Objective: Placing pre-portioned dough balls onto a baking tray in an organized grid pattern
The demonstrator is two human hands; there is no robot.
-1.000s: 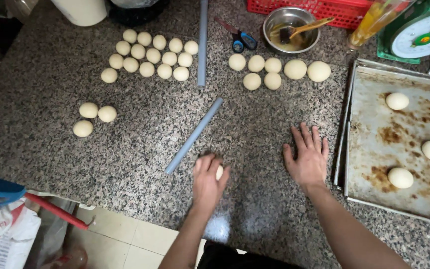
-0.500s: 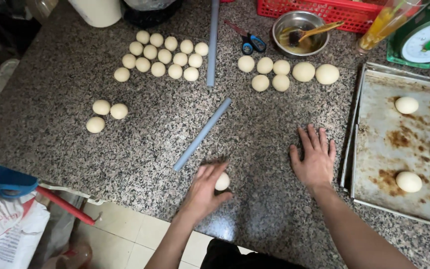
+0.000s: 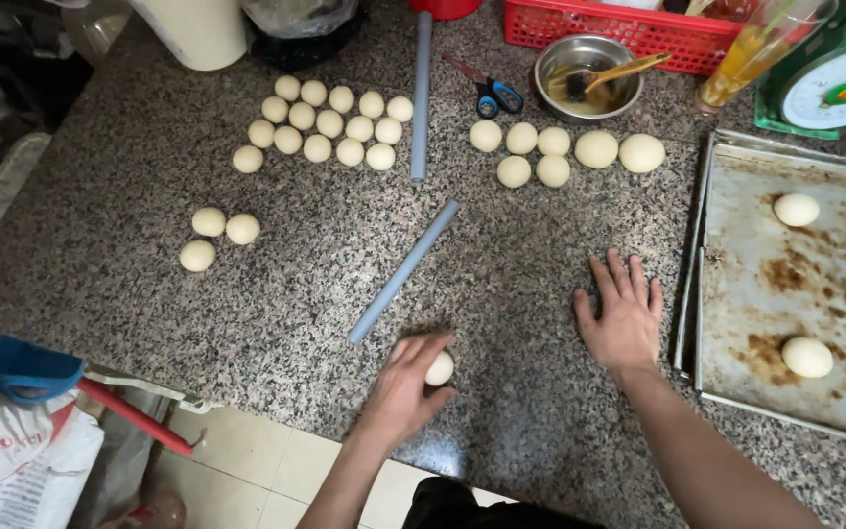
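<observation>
My left hand (image 3: 405, 384) cups a small pale dough ball (image 3: 440, 368) against the speckled granite counter (image 3: 276, 284) near its front edge. My right hand (image 3: 623, 315) lies flat on the counter, fingers spread, empty, just left of a stained metal baking tray (image 3: 785, 294). Three dough balls, one of them (image 3: 807, 357) nearest me, rest on the tray. A grey rolling rod (image 3: 403, 271) lies diagonally just beyond my left hand.
Several dough balls (image 3: 330, 122) cluster at the back left, three more (image 3: 210, 235) sit at the left, and another group (image 3: 550, 152) lies at the back centre. A second grey rod (image 3: 421, 93), scissors (image 3: 492, 93), a steel bowl with brush (image 3: 587, 76), a red basket (image 3: 638, 24) and a green scale (image 3: 834, 88) line the back.
My left hand has rolled sideways, so the dough ball shows at its thumb side. My right hand stays flat on the counter.
</observation>
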